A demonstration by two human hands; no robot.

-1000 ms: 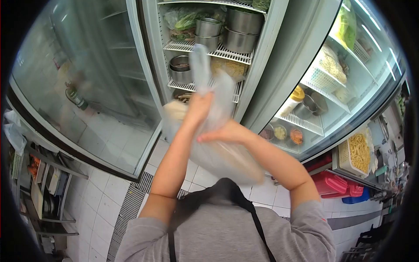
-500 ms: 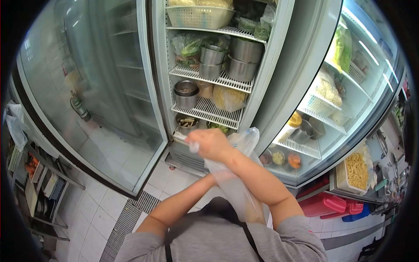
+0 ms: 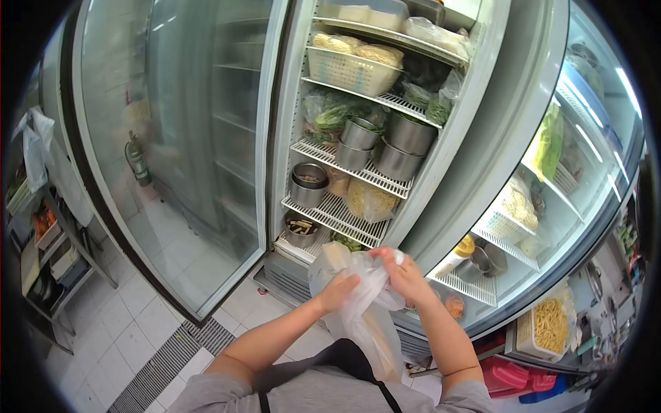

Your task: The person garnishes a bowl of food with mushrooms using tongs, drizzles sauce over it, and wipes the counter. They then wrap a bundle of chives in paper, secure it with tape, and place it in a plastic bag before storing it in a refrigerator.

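No legible text, labels or numbers anywhere.

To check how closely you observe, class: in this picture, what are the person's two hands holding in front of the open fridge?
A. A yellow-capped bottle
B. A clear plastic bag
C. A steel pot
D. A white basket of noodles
B: both the left hand and the right hand grip the gathered top of the clear plastic bag, while the steel pots sit on the fridge shelf.

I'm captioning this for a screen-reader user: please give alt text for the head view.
Both hands, the left hand and right hand, grip the top of a clear plastic bag before an open fridge whose wire shelves hold metal pots and a white basket.
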